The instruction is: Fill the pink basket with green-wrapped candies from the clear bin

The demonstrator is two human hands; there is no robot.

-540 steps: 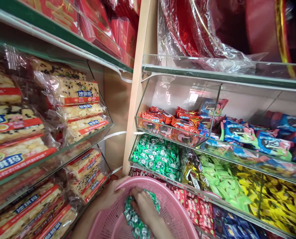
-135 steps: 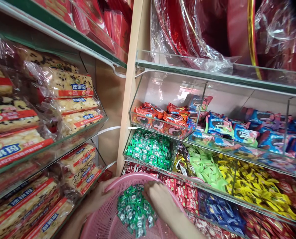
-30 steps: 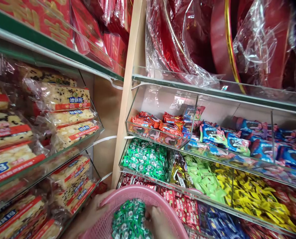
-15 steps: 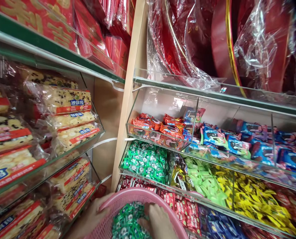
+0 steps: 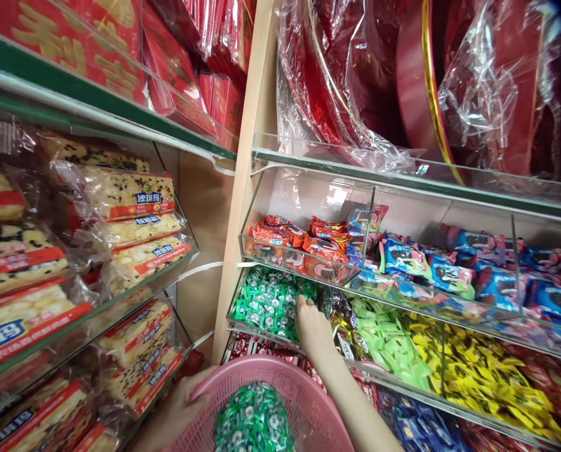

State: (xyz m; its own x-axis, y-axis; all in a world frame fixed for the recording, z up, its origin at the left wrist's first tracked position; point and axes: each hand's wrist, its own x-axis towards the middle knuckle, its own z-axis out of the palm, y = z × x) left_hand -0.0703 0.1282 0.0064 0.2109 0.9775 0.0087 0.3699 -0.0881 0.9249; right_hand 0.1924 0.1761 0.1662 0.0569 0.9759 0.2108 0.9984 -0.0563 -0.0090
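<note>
My left hand (image 5: 198,388) grips the left rim of a pink mesh basket (image 5: 261,364). Inside the basket lies a heap of green-wrapped candies (image 5: 254,417). My right hand (image 5: 311,320) is over the front edge of a clear bin, at the right side of more green-wrapped candies (image 5: 266,301). Its fingers are bent down among the candies, and whatever they hold is hidden from view.
Beside the green candies are light green packets (image 5: 386,336) and yellow packets (image 5: 473,364). Blue packs (image 5: 405,257) and orange packs (image 5: 280,232) fill the shelf above. Packaged pastries (image 5: 129,191) stand at left. A wooden post (image 5: 240,188) divides the shelves.
My right hand has moved up and forward, out of the basket and over to the bin of green candies. My left hand stays on the basket rim.
</note>
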